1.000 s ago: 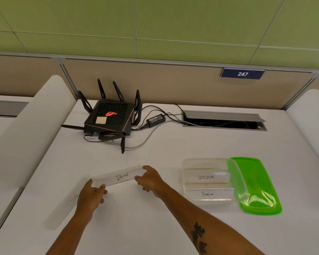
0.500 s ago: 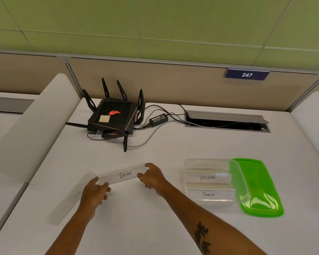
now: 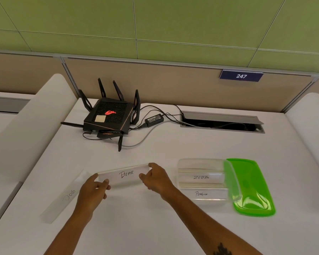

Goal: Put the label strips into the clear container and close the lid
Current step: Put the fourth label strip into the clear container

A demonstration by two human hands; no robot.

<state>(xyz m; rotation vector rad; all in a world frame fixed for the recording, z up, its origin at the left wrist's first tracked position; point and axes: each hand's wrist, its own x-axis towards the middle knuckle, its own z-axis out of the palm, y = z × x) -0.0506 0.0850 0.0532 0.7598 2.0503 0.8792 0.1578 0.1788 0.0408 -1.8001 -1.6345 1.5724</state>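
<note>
A white label strip marked BEAR (image 3: 124,175) is held at both ends: my left hand (image 3: 93,190) pinches its left end and my right hand (image 3: 156,178) grips its right end. It sits just above the white desk, left of the clear container (image 3: 201,162). Inside the container lie two strips, ZEBRA (image 3: 201,177) and PENGUIN (image 3: 201,194). The green lid (image 3: 252,188) lies on the desk against the container's right side. Another strip marked DOG (image 3: 65,196) lies flat and slanted at the left.
A black router (image 3: 109,116) with antennas and a power adapter (image 3: 154,119) with cables sit at the back of the desk. A cable slot (image 3: 222,122) opens at the back right. White curved dividers (image 3: 26,126) flank the desk.
Both hands keep hold of the BEAR strip, which has shifted slightly rightward toward the container. The view has also tilted a little.
</note>
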